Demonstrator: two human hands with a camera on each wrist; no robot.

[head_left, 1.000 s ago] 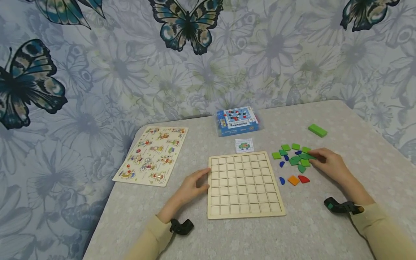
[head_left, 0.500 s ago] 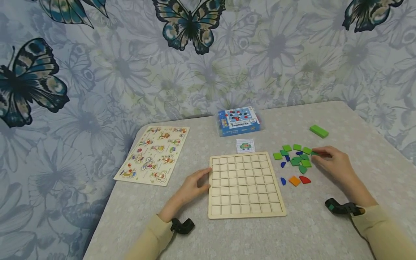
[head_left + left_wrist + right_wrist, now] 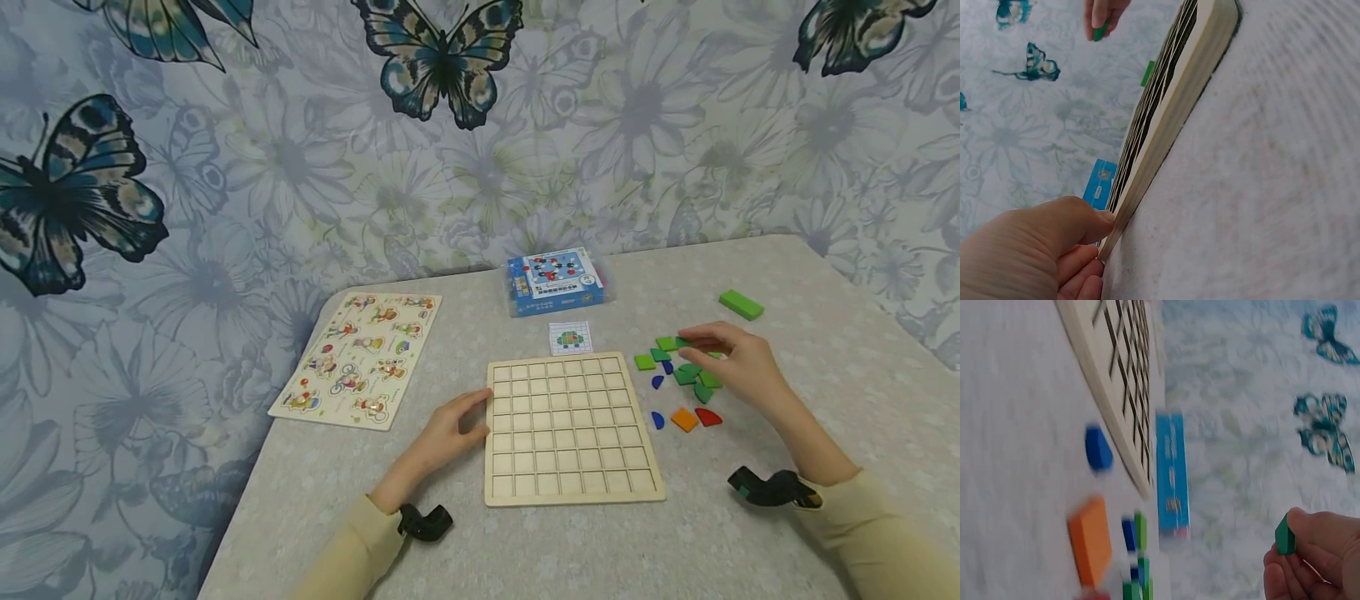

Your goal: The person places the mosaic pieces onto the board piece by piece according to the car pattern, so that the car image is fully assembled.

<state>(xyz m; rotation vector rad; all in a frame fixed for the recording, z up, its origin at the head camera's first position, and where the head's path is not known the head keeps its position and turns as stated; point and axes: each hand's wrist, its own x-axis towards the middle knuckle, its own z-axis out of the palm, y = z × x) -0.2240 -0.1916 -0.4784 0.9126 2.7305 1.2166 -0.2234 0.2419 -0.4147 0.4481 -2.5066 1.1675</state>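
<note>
A square wooden grid board (image 3: 576,502) lies flat on the table with no pieces in its cells. My left hand (image 3: 447,427) touches its left edge with thumb and forefinger; in the left wrist view the thumb rests at the board's side. Over the loose tiles, my right hand (image 3: 738,362) pinches a small dark green tile (image 3: 1285,537) between thumb and fingers, lifted off the table. Beneath it lie several green tiles (image 3: 686,376), partly hidden by the hand. Nearer are a blue half-round tile (image 3: 657,420), an orange square tile (image 3: 684,419) and a red rounded tile (image 3: 708,417).
A small picture card (image 3: 570,339) with a coloured turtle-like figure lies just behind the board. Farther back stands a blue box (image 3: 558,283). A long green block (image 3: 742,305) lies at the back right, and a printed picture board (image 3: 360,358) at the left.
My right hand has drawn a green tile off the pile's right side, then lifted it and moved left over the pile. The left hand stays at the board's edge.
</note>
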